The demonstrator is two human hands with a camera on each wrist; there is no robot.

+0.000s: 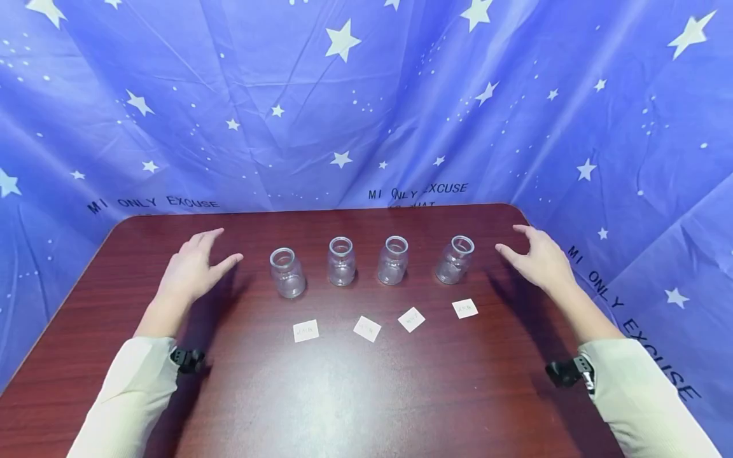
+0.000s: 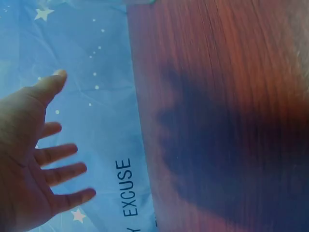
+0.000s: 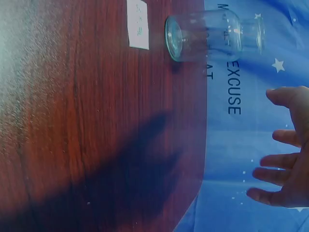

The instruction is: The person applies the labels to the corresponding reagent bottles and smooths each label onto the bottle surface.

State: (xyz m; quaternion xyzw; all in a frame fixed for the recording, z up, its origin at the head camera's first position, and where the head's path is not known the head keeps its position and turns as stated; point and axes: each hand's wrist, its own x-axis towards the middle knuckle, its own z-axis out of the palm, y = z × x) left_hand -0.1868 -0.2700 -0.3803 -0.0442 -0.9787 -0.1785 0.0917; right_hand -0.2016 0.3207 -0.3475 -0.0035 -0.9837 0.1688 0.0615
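Several clear glass jars stand upright in a loose row across the table. My left hand point(image 1: 191, 267) hovers over the table to the left of the leftmost jar point(image 1: 288, 273), fingers spread and holding nothing. On the other side, my right hand point(image 1: 540, 259) is held in the air to the right of the rightmost jar point(image 1: 455, 259), apart from it and likewise without anything in it. Between these two stand another jar point(image 1: 342, 261) and one more jar point(image 1: 393, 260). The right wrist view shows the nearest jar point(image 3: 207, 37) beyond the thumb.
In front of the jars lie several small white paper slips, among them a left slip point(image 1: 306, 331) and a right slip point(image 1: 464, 308), with faint writing. The dark red wooden table point(image 1: 401, 394) ends at a blue star-patterned curtain point(image 1: 309, 127) behind and at the sides.
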